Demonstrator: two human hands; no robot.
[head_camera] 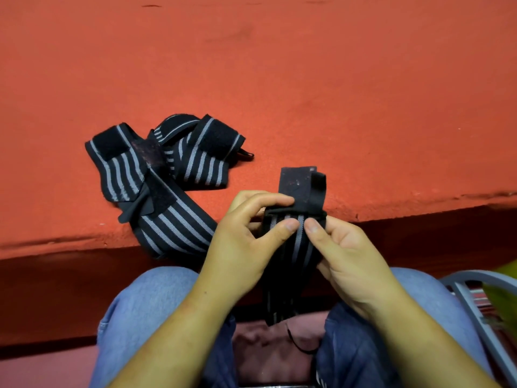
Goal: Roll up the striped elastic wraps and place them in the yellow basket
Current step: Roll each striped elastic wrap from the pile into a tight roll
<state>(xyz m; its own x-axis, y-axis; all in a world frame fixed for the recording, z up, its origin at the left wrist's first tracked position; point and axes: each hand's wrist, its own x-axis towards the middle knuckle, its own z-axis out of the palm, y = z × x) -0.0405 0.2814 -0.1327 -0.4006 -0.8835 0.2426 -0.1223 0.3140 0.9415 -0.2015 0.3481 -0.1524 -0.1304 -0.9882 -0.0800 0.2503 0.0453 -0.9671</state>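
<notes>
We see a big red step (279, 65) that fills the top of the view. Below it are two legs in blue jeans (140, 303). On the step, to the left, lies a pile (156, 175) of black wraps with grey stripes. They are loose and crossed over each other. One long end of the pile reaches over the edge of the step, just beside the left hand (240, 242).

The left hand and the right hand (352, 256) are close together in the middle, above the lap. Between them they hold one wrap (293, 264). It hangs straight down from the fingers to the gap between the knees, and its stripes face us.

The left hand pinches the wrap near its top. The left thumb (288, 226) presses on the striped side and the first finger (279, 201) curls over the top edge. The right thumb (314, 228) presses on the striped side too, just beside the left thumb. The other right fingers are behind the wrap, so we cannot see them. Both hands are curled on the wrap, not spread wide.

Above the thumbs a plain black flap (300, 186) of the wrap stands up past the fingers. Its right side is folded over.

At the right is a grey frame (470, 303). Something yellow-green (500, 298) is at the very edge, and we cannot tell what it is. A thin black cord (299, 345) lies between the legs. A small black hook (247, 155) sticks out from the right side of the pile.
</notes>
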